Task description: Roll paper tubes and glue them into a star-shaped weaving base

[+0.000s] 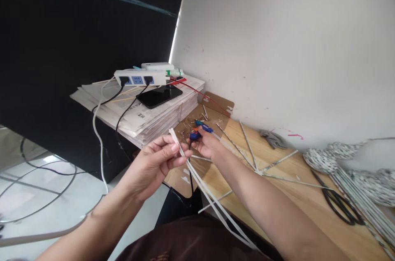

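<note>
My left hand [157, 164] pinches the upper end of several thin white paper strips [197, 179], which hang down to the right across my lap. Beside it, my right hand [204, 142] is closed around a blue glue gun [207, 128] with an orange part. The gun is held low over a cardboard sheet [202, 115] strewn with scraps. To the right of my right hand, rolled newspaper sticks [279, 160] fan out from one joined centre on the wooden table [286, 207]. My right forearm hides part of them.
Newspapers in a stack [123, 111] carry a power strip [137, 79] with plugged cords and a black phone [160, 95]. Black scissors [342, 207], braided paper coils [324, 156] and a bundle of paper sticks [359, 199] lie at right. A grey cloth [273, 138] rests by the wall.
</note>
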`<state>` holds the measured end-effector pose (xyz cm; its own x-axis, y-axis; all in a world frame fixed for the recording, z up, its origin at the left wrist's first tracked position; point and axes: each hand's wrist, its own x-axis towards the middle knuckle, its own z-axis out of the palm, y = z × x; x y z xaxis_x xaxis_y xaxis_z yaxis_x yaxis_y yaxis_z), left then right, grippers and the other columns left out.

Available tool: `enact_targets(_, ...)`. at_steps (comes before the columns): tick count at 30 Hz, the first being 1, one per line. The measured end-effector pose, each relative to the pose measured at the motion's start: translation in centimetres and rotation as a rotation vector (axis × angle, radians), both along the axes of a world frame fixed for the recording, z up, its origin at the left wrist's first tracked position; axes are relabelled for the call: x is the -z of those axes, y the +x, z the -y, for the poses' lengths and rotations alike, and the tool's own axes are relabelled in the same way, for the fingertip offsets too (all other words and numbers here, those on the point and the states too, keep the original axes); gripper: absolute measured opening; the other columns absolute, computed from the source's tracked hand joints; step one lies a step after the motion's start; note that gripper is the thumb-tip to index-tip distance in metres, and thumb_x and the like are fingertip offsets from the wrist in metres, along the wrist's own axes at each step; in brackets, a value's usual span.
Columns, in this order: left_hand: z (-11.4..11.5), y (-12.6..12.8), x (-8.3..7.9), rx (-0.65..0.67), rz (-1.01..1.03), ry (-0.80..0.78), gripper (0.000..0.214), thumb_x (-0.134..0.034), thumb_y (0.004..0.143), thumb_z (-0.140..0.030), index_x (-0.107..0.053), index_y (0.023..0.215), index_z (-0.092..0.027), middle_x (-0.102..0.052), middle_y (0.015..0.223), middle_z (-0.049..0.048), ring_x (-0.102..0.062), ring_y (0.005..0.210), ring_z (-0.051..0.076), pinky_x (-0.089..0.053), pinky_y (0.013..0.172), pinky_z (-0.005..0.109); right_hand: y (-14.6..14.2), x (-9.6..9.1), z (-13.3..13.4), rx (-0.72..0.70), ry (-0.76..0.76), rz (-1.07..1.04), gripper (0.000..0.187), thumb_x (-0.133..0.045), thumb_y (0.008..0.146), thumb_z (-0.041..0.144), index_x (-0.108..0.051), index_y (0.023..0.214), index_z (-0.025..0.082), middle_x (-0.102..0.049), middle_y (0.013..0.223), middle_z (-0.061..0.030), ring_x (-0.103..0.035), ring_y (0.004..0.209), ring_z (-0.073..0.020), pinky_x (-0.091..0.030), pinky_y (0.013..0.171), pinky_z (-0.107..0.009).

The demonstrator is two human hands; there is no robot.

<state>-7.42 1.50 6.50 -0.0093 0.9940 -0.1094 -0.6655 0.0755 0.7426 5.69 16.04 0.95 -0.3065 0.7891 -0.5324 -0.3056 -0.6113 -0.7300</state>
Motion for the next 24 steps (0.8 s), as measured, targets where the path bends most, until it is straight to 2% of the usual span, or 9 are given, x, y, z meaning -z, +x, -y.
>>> enact_targets(8, -1.3, 2.0, 2.0, 0.076, 0.025, -0.048, 0.014, -0.075, 0.074, -0.012, -0.064, 0.082, -0.011, -0.073, 0.084, 0.0076, -0.072, 0.082, 0.018, -0.06, 0.072, 0.022, 1.3, -0.7, 0.3, 0.018, -0.007, -0.025, 0.015, -0.042, 0.097, 0.017, -0.055, 0.091, 0.012, -0.066, 0.07, -0.0056, -0.067, 0.06, -0.0132, -0.057, 0.053, -0.02)
enact_targets(15, -1.5, 3.5, 2.4, 0.087, 0.022, -0.08, 0.017, -0.076, 0.072, -0.014, -0.062, 0.08, -0.012, -0.072, 0.083, 0.008, -0.073, 0.08, 0.019, -0.06, 0.071, 0.022, 2.7, -0.8, 1.3, 0.05, 0.012, 0.005, 0.012, -0.048, 0.093, 0.013, -0.057, 0.084, 0.013, -0.063, 0.061, -0.0027, -0.057, 0.045, -0.0088, -0.048, 0.04, -0.015)
enact_targets(18, -1.4, 3.5, 2.5, 0.09, 0.017, -0.078, 0.017, -0.076, 0.073, -0.014, -0.062, 0.081, -0.012, -0.072, 0.083, 0.0078, -0.072, 0.081, 0.019, -0.06, 0.072, 0.022, 3.0, -0.7, 1.5, 0.057, 0.048, 0.011, 0.015, -0.047, 0.094, 0.014, -0.057, 0.082, 0.014, -0.063, 0.06, -0.0023, -0.056, 0.044, -0.0083, -0.048, 0.041, -0.015)
enact_targets(24, -1.6, 4.1, 2.2, 0.108, 0.029, -0.072, 0.018, -0.077, 0.072, -0.015, -0.061, 0.079, -0.011, -0.072, 0.084, 0.0084, -0.073, 0.082, 0.02, -0.06, 0.069, 0.021, 1.1, -0.5, -0.2, 0.036, 0.097, 0.003, 0.01, -0.052, 0.091, 0.012, -0.057, 0.083, 0.013, -0.062, 0.057, -0.0018, -0.058, 0.046, -0.0093, -0.05, 0.043, -0.016)
